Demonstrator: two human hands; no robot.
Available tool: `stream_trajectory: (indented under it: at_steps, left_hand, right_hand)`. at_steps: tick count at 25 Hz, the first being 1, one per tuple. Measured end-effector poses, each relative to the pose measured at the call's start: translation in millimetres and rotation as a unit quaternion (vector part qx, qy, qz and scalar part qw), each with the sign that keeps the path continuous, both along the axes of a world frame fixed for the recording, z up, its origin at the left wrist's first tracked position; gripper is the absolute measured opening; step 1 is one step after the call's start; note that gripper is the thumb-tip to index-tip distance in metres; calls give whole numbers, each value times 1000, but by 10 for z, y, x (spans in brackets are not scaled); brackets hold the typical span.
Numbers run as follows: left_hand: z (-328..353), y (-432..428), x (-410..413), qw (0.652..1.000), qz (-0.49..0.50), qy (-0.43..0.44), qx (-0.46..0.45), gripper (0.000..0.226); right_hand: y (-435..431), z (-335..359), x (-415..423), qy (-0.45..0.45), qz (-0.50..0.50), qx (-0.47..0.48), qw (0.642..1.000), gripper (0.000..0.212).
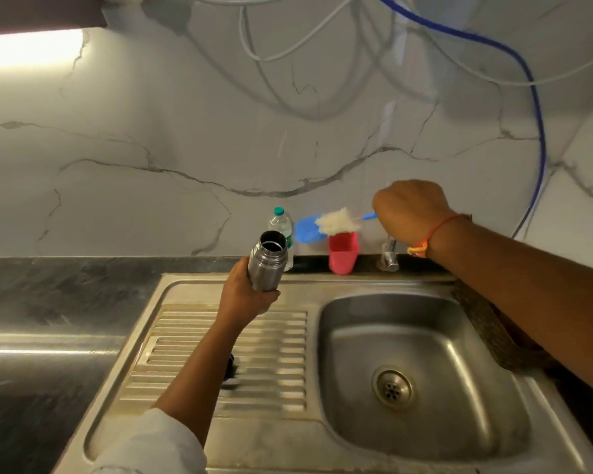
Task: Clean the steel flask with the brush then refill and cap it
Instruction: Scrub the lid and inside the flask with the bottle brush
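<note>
The left hand [245,295] had its grip clamped round the open cylindrical steel flask [267,261] above the steel sink [220,419] drainboard, and the right hand [409,208] its grip round the white-bristled, blue-handled bottle brush [338,223] just above a pink plastic cup [343,256], so scrubbing likely awaited steering bristles into the flask's mouth.
</note>
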State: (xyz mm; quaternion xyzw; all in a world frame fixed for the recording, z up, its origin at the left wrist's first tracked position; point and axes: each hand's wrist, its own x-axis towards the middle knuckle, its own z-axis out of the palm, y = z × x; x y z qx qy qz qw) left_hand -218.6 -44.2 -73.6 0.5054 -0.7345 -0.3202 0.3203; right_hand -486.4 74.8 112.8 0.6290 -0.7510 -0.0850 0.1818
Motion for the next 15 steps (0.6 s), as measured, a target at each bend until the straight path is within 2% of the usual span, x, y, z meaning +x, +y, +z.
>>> stream_trajectory:
  at_steps: [5,10,15]
  left_hand:
    - [-20,159,-336,999,-27,23,10,67]
    - [-86,237,-536,998,-49,31,23,67]
    - [-171,282,-656,998,-46,28,42,70]
  right_hand:
    - [-73,331,-41,161,-48,12,986,15]
    - [-247,286,-124,187,-48,39,980,12]
    - [-493,168,-119,235,-30,58,970,19]
